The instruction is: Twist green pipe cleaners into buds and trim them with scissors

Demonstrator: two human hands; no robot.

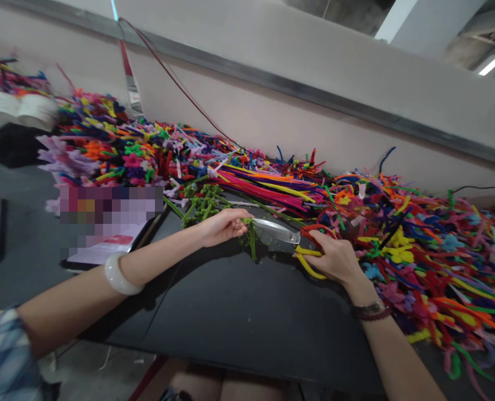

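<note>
Over the dark table, my left hand (229, 227) pinches a green pipe cleaner (253, 240), one end of which hangs below the fingers. My right hand (334, 257) is wrapped round the red and yellow handles of a pair of scissors (277, 229). Their blades point left and reach the green piece right at my left fingertips. Whether the blades touch it I cannot tell. Behind my left hand lies a heap of twisted green pipe cleaner pieces (203, 203). Small green clippings are scattered on the table below the blades.
A long mound of many-coloured pipe cleaners (401, 245) runs along the wall and round the right side. Straight pink and yellow stems (268, 186) lie in its middle. A tablet-like device (113, 239) stands left of my forearm, with white cups (36, 110) farther back. The table (247, 323) is dark.
</note>
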